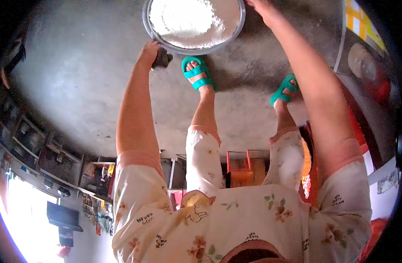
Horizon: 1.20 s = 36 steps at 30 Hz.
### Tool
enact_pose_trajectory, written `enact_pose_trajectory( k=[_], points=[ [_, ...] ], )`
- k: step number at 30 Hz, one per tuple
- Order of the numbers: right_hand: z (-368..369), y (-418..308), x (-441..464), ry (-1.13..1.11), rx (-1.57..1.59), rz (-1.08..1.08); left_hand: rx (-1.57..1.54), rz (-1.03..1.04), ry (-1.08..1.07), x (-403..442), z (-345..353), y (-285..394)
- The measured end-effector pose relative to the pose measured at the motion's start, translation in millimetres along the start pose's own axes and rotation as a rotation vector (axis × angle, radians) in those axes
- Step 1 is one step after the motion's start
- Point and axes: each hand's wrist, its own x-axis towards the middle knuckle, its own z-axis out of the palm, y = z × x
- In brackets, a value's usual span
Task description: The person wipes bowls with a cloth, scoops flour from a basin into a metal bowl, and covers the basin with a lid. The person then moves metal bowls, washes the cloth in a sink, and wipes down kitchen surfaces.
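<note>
A round grey basin [150, 31] of white powder [183, 17] stands at the top of the head view, its far side cut off by the frame edge. My left hand [151, 51] is low beside its left edge, blurred. A dark lump [163, 58] shows against that hand; whether I hold it cannot be made out. To the right of the basin, my right hand [261, 8] reaches out with its fingertips past the frame edge. Just below the rim is my left foot in a green sandal [202, 73].
The other green sandal [283, 90] is farther right on the grey floor [87, 83]. Wooden shelves [60, 160] line the left side. A red-framed chair [240, 168] shows between my legs. At the upper right are a yellow-and-white patterned item [360, 19] and a dim round object [361, 61].
</note>
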Motion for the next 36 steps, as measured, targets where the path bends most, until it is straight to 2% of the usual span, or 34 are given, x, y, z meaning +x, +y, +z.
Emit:
enact_pose_trajectory(
  k=[2,6,8,14,16,18,19,20,21,22,23,25,27,28,30,32,34,35,36],
  points=[
    [43,-47,-10,0.171,0.449,0.204,-0.095,-0.061,0.078,15,5,-7],
    [49,-16,27,0.032,0.842,0.203,0.065,-0.009,0.209,46,-4,-32],
    [49,-16,28,0.035,0.857,0.192,0.163,0.029,0.224,32,-3,-22],
    [48,-30,3,0.127,0.913,0.244,0.200,0.016,0.277,19,5,-15],
    [44,-20,-4,0.151,0.936,0.260,0.265,0.051,0.259,8,11,-7],
    [35,-14,-14,0.198,0.920,0.247,0.180,-0.017,0.260,-11,19,8],
    [28,-7,-23,0.201,0.923,0.243,0.268,0.041,0.257,-6,15,-2],
    [18,-1,-38,0.193,0.849,0.237,0.379,0.013,0.273,-27,22,24],
    [11,-7,-55,0.189,0.777,0.228,0.341,0.000,0.259,-42,28,30],
    [11,-39,-92,0.277,0.814,0.248,0.304,-0.010,0.243,-58,37,29],
    [4,-51,-121,0.272,0.822,0.244,0.341,0.001,0.233,-75,44,31],
    [-22,-59,-177,0.298,0.831,0.234,0.410,-0.022,0.204,-129,69,72],
    [-55,-64,-241,0.449,0.893,0.307,0.435,0.005,0.151,-176,94,101],
    [-54,-86,-244,0.476,0.895,0.287,0.445,0.016,0.126,-180,79,128],
    [-71,-100,-297,0.686,0.959,0.456,0.491,0.060,0.066,-217,91,163],
    [-91,-119,-360,0.715,0.844,0.439,0.559,0.123,-0.006,-257,97,195],
    [-122,-111,-415,0.712,1.158,0.333,0.713,0.542,-0.110,-267,118,211],
    [-110,-138,-376,0.665,1.190,0.232,0.735,0.603,-0.103,-260,95,262],
    [-101,-146,-369,0.655,1.210,0.170,0.678,0.465,-0.071,-268,94,301]
  ],
)
